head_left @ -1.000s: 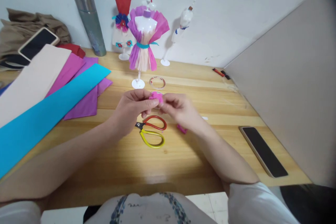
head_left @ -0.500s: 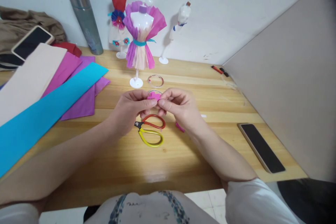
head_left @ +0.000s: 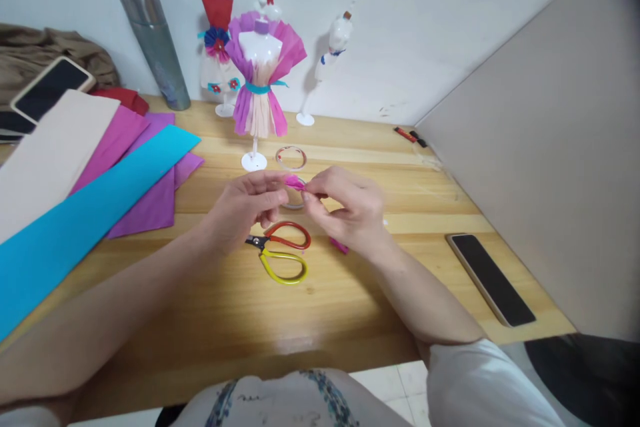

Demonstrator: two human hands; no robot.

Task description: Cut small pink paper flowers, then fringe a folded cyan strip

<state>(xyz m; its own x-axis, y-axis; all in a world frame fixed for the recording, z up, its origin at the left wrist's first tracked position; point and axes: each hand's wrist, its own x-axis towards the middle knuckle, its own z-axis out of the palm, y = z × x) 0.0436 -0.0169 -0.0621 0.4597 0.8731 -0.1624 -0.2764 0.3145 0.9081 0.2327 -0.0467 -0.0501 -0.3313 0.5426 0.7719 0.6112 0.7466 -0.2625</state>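
Note:
A small pink paper piece (head_left: 295, 181), gathered at one end, is pinched between the thumb and fingers of my right hand (head_left: 345, 208). My left hand (head_left: 253, 200) is at its left side, thumb and fingers apart, the fingertips at the paper's edge. Behind and below the paper lies a round ring (head_left: 293, 205), partly covered by the hands. Scissors with one red and one yellow handle (head_left: 285, 267) rest on the table just below. Another magenta scrap (head_left: 339, 245) lies under my right wrist.
Behind the hands stands a mannequin in a purple and pink paper dress (head_left: 260, 90), with smaller figures near a bottle (head_left: 155, 47). Coloured paper strips (head_left: 100, 187) cover the left; a phone (head_left: 493, 279) lies right. A second ring (head_left: 291, 157) is by the mannequin's base.
The pink piece has gone from spread flat between both hands to narrow and gathered in my right hand. My left thumb has drawn back from it. The view has shifted slightly.

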